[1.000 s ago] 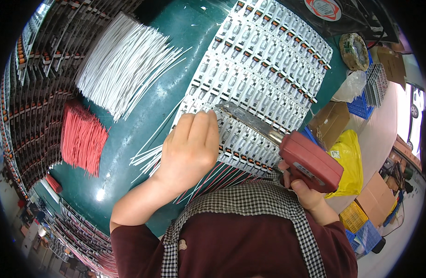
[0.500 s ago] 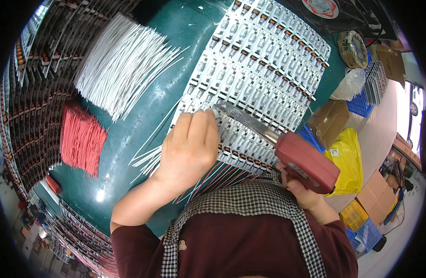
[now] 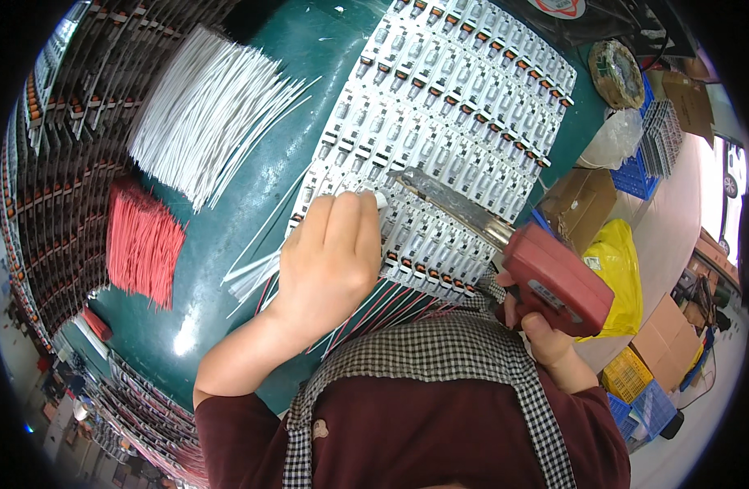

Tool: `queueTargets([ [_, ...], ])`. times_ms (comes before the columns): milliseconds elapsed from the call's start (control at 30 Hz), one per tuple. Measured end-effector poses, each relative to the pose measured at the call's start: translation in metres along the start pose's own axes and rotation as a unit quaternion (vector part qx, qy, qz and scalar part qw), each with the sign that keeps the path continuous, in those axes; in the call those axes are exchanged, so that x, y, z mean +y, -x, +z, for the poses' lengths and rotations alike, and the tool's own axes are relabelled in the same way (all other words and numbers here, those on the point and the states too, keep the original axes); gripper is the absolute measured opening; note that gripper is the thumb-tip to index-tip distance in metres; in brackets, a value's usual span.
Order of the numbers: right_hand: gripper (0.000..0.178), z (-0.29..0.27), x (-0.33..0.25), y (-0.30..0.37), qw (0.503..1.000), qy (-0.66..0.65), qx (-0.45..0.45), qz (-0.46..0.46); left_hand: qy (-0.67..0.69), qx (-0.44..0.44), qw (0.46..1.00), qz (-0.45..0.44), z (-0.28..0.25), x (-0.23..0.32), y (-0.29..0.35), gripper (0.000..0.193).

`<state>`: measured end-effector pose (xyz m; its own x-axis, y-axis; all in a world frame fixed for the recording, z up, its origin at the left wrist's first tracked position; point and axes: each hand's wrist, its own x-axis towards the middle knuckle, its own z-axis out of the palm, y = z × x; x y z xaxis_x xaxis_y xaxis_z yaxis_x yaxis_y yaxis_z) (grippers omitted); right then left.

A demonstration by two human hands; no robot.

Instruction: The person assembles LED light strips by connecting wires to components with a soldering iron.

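My left hand [image 3: 329,253] rests on the near left part of a panel of white circuit boards [image 3: 439,122], fingers curled down and closed. A small bunch of white wires [image 3: 256,275] runs out from under it to the left, and a small white end shows at its fingertips. My right hand [image 3: 547,338] grips a red soldering gun [image 3: 558,281] from below, partly hidden by it. The gun's metal shaft [image 3: 456,208] points up and left over the boards, its tip a little right of my left fingertips. Whether the tip touches a board, I cannot tell.
A big pile of white wires [image 3: 211,114] and a red wire bundle [image 3: 143,248] lie on the green table [image 3: 227,244]. Racked boards [image 3: 56,179] stand far left. Red and white wires hang from the panel's near edge. A tape roll [image 3: 616,75] and yellow bag [image 3: 623,273] are right.
The soldering gun has shifted right, and its tip has moved slightly away from my left fingertips. The board panel has slid a little left. My left hand stays nearly in place.
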<state>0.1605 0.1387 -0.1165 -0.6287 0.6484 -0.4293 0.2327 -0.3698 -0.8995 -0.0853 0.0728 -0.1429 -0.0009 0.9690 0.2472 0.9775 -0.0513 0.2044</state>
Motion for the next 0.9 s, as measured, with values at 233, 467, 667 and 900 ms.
queueTargets([
  [233,0.068,0.000,0.003,-0.002,1.000,-0.008,0.006,-0.007,0.047,-0.028,0.998,-0.019,0.002,0.007,0.003,0.038],
  [467,0.073,-0.007,0.005,-0.001,0.997,-0.050,-0.055,-0.006,0.029,-0.029,0.999,-0.017,0.003,0.008,0.003,0.038],
  [667,0.064,-0.008,0.002,-0.001,0.999,-0.002,-0.029,0.044,0.014,-0.034,0.999,-0.014,0.003,0.008,0.003,0.038],
  [900,0.064,-0.008,0.007,0.001,0.996,0.078,-0.031,-0.022,0.019,-0.039,0.999,-0.021,0.003,0.009,0.002,0.037],
])
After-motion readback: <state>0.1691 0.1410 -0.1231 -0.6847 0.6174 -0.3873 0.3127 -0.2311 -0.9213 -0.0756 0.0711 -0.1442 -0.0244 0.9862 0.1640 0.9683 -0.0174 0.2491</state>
